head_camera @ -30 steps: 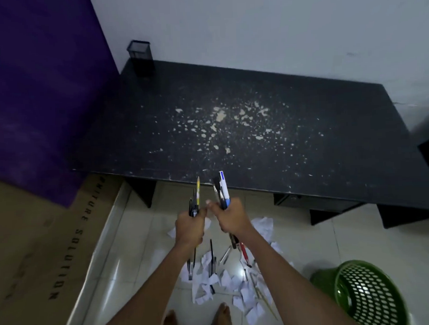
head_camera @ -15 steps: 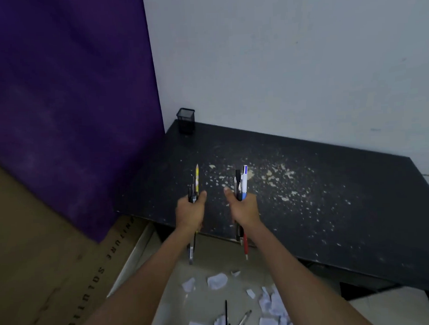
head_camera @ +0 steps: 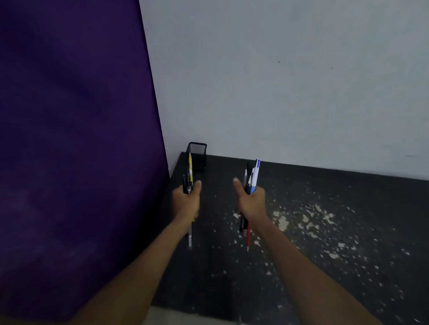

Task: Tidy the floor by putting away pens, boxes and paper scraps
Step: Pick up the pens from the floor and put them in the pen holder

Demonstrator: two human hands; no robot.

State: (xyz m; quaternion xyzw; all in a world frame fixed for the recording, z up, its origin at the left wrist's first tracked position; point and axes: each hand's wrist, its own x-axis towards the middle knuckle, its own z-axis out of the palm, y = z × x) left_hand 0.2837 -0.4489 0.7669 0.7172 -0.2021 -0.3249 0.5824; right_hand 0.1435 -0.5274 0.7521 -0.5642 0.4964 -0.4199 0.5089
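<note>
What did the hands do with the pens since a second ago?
The left hand and right hand carried their pens forward over the black table, nearer the mesh pen holder in the corner. Nothing was let go: each still grips its same bundle. The holder stayed put.

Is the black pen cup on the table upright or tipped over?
Upright: the pen cup stands on its base in the back corner of the table, with its open rim facing up.
</note>
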